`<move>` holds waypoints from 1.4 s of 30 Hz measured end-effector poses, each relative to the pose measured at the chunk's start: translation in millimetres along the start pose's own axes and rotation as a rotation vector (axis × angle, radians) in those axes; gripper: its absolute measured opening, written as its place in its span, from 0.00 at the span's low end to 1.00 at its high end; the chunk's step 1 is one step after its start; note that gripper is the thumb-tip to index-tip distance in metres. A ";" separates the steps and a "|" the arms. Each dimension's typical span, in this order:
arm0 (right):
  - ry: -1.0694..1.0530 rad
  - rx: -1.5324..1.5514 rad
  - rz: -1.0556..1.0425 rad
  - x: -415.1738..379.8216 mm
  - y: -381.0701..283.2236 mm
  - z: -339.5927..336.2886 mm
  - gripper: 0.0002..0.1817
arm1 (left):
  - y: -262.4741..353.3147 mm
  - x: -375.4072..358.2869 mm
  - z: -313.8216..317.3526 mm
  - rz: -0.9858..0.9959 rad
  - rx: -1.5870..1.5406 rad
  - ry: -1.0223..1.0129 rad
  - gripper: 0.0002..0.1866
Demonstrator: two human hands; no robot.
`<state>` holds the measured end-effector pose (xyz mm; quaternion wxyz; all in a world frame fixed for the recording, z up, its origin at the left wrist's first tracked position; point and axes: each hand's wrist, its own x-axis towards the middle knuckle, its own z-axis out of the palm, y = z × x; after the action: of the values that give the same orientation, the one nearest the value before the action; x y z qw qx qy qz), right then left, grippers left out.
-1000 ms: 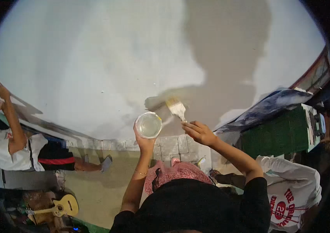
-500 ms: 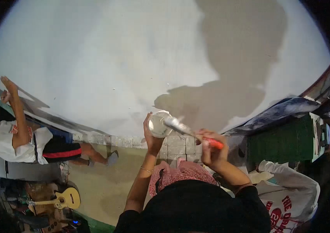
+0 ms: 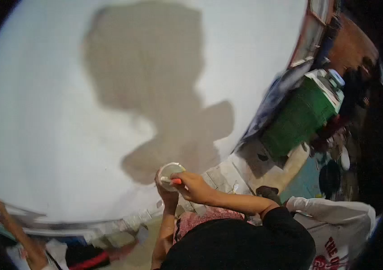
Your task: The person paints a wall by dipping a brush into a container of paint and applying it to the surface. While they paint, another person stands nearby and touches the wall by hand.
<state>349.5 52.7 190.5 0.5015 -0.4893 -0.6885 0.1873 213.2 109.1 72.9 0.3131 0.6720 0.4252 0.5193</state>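
My left hand (image 3: 167, 194) is wrapped round a whitish round paint container (image 3: 173, 166), tilted so that its open mouth shows. In my right hand (image 3: 196, 188) is a paintbrush (image 3: 176, 181) with an orange-red handle. The brush's bristle end is down inside the container, and my fingers are right at the rim. Both hands are close in front of my body, just off the foot of a pale wall (image 3: 43, 121). What the container holds is largely hidden by my right hand.
A wide shadow (image 3: 146, 58) falls on the wall. To the right stands a green cabinet (image 3: 295, 123) with items on top. A person in a light shirt (image 3: 335, 220) is close at my right; another person's arm (image 3: 22, 231) reaches to the wall at lower left.
My view has turned to the right. My right hand has moved in to the container, and the brush, whose bristles were at the mouth, now dips deeper into it.
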 end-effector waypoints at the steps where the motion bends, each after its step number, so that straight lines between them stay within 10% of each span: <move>1: 0.038 -0.030 0.018 -2.2 -4.2 -4.0 0.17 | -5.8 -1.7 2.4 -0.072 -0.086 -0.024 0.37; 5: 0.140 0.018 0.037 -12.7 -8.0 -27.7 0.14 | 1.9 6.5 11.6 0.135 -0.047 -0.135 0.34; 9: 0.247 0.038 0.125 -28.0 -6.4 -31.8 0.12 | -71.3 -6.6 26.5 -0.742 -1.188 -0.204 0.31; 12: 0.289 0.079 0.213 -22.5 -8.1 -52.5 0.12 | -129.4 -12.0 41.2 -0.283 -0.562 -0.399 0.29; 15: 0.244 0.066 0.243 -34.2 -20.7 -36.7 0.13 | -52.8 -21.5 33.9 -0.779 -1.223 -0.230 0.31; 26: 0.066 0.075 0.143 -19.0 -30.9 -42.8 0.15 | 5.3 -2.1 -0.5 0.038 0.008 -0.252 0.43; 42: -0.161 0.024 -0.050 36.2 0.6 -91.6 0.13 | -23.7 -33.0 8.8 -0.165 0.043 -0.023 0.49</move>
<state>429.1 62.8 247.5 0.4549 -0.4493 -0.7362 0.2216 212.6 90.1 35.9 0.3453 0.6471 0.4865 0.4746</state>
